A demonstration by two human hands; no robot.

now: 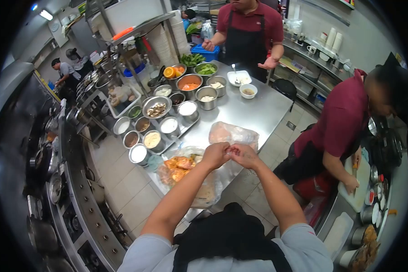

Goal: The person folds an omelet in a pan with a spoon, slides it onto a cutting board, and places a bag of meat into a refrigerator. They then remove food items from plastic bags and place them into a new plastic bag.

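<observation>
My left hand and my right hand meet at the near edge of a clear plastic bag with pale contents, on the steel table. Fingers of both hands are closed together, and what they pinch is too small to make out. Left of my hands, partly behind my left forearm, lies an open plastic bag with orange-coated pieces in it.
Metal containers of white powder, sliced mushrooms and orange pieces crowd the table's left side. A person in an apron stands across it. Another person works at the right counter with a knife. Stoves line the left.
</observation>
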